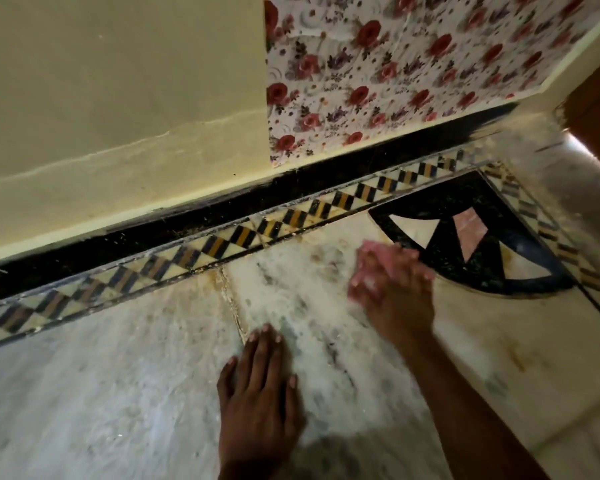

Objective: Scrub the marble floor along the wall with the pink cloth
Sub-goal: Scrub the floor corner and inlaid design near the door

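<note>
The white marble floor runs along a cream wall and looks stained and streaked near the inlaid border. My right hand presses a pink cloth onto the marble beside a black fan-shaped inlay; the hand is blurred and covers most of the cloth. My left hand lies flat on the floor with its fingers spread, nearer to me and to the left of the right hand.
A black skirting strip and a checkered black, yellow and white border line the wall. Floral paper covers the wall's right part. A brown wooden edge stands in the far right corner.
</note>
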A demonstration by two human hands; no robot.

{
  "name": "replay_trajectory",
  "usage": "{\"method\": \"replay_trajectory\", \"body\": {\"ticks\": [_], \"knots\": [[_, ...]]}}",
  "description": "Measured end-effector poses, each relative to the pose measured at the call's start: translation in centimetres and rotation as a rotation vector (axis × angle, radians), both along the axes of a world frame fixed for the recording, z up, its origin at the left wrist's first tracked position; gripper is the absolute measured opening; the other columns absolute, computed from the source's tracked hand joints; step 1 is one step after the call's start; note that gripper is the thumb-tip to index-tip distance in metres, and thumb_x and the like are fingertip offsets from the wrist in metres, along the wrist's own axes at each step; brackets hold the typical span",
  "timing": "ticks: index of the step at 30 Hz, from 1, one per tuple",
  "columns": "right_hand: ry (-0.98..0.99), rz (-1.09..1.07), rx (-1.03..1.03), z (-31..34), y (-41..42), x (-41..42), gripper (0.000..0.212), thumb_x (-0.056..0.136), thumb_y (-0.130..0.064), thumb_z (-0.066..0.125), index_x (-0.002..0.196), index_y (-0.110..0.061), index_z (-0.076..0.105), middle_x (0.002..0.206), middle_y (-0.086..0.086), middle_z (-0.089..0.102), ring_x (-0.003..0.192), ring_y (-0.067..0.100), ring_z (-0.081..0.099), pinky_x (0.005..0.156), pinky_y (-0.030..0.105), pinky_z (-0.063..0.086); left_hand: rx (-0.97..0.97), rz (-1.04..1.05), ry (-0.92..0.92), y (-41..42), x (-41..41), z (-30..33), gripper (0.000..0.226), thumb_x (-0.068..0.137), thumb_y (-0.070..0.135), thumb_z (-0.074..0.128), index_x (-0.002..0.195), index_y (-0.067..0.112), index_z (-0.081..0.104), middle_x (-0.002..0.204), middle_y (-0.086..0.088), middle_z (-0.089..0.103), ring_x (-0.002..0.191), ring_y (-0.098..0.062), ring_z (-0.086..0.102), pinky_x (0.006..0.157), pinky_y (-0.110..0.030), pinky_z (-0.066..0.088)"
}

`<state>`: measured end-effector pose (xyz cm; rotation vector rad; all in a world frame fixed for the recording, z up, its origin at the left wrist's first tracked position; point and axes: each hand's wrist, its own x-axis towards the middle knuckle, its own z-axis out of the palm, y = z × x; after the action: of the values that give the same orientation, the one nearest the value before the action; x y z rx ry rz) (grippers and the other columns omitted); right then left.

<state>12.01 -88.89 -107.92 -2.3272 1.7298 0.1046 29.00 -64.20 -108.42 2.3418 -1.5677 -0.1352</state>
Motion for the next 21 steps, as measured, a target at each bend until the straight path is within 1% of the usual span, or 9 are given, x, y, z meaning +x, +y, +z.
{"method": "replay_trajectory", "body": {"ticks": [1,3,5,9,12,16,18,19,21], "knots": [[0.0,-0.12,-0.017,0.0,-2.6,-0.6,0.077,0.095,-0.082,0.023,0.166,-0.053,0.016,0.181,0.008,0.006,0.164,0.043,0.011,0.13,0.066,0.013,0.009,0.01,-0.003,-0.1,0.1,0.0,0.066,0.102,0.045,0.041,0.162,0.019,0.046,0.175,-0.001,0.034,0.164,-0.02,0.029,0.124,-0.052,0.032],[-0.068,-0.338,0.035,0.2,-7.5,-0.2,0.075,0.1,-0.079,0.022,0.167,-0.05,0.007,0.181,0.012,-0.004,0.164,0.046,-0.003,0.129,0.07,0.002,0.027,0.006,-0.006,0.1,-0.4,-0.2,0.066,0.103,0.045,0.04,0.162,0.017,0.046,0.175,-0.002,0.035,0.163,-0.021,0.03,0.124,-0.053,0.032],[-0.113,-0.369,0.074,0.5,-10.1,2.7,0.072,0.103,-0.075,0.025,0.167,-0.051,0.003,0.18,0.012,-0.012,0.163,0.048,-0.014,0.127,0.073,-0.005,0.015,-0.004,-0.009,0.1,-0.5,-0.1,0.065,0.103,0.044,0.041,0.162,0.017,0.047,0.174,-0.003,0.036,0.162,-0.023,0.033,0.122,-0.053,0.033],[-0.057,0.05,0.06,0.4,-5.1,6.7,0.072,0.099,-0.078,0.028,0.163,-0.059,0.002,0.18,0.003,-0.016,0.163,0.043,-0.019,0.126,0.068,-0.014,0.021,-0.002,-0.02,0.2,-0.2,-0.3,0.066,0.103,0.043,0.041,0.163,0.016,0.045,0.175,-0.003,0.033,0.162,-0.023,0.033,0.121,-0.053,0.031],[-0.051,0.176,-0.008,1.0,4.1,1.6,0.071,0.101,-0.078,0.029,0.163,-0.062,0.0,0.18,-0.004,-0.013,0.165,0.033,-0.019,0.132,0.063,-0.005,0.031,-0.002,-0.007,0.3,-0.4,0.1,0.067,0.103,0.044,0.04,0.164,0.016,0.044,0.176,-0.003,0.032,0.162,-0.023,0.032,0.122,-0.053,0.029],[0.026,-0.244,-0.021,0.2,3.2,-5.9,0.076,0.097,-0.081,0.028,0.165,-0.057,0.007,0.181,0.011,0.004,0.164,0.045,0.001,0.13,0.07,0.008,0.041,0.011,0.0,0.1,-0.6,0.3,0.067,0.102,0.045,0.039,0.162,0.016,0.046,0.175,-0.005,0.034,0.16,-0.025,0.035,0.121,-0.054,0.03],[-0.032,-0.462,-0.057,-0.2,-0.7,-4.5,0.075,0.099,-0.079,0.027,0.167,-0.052,0.01,0.18,0.016,0.002,0.163,0.051,0.0,0.126,0.075,0.004,0.039,0.005,-0.017,0.1,-0.5,0.2,0.066,0.102,0.045,0.039,0.161,0.016,0.048,0.174,-0.005,0.037,0.16,-0.025,0.037,0.121,-0.054,0.031],[-0.067,-0.497,-0.048,-0.2,-2.1,-3.3,0.074,0.101,-0.077,0.027,0.167,-0.05,0.009,0.18,0.014,-0.001,0.163,0.051,-0.005,0.126,0.076,0.001,0.04,0.0,-0.022,0.1,-0.5,0.2,0.066,0.102,0.045,0.039,0.16,0.016,0.049,0.174,-0.005,0.037,0.16,-0.025,0.037,0.121,-0.054,0.031],[-0.09,-0.383,-0.04,-0.2,-2.4,-0.6,0.073,0.103,-0.074,0.031,0.167,-0.051,0.005,0.181,0.012,-0.007,0.162,0.05,-0.012,0.127,0.074,-0.003,0.036,0.001,-0.025,0.1,-0.6,0.2,0.066,0.102,0.045,0.04,0.16,0.015,0.05,0.174,-0.006,0.037,0.161,-0.025,0.036,0.121,-0.054,0.03]]}}
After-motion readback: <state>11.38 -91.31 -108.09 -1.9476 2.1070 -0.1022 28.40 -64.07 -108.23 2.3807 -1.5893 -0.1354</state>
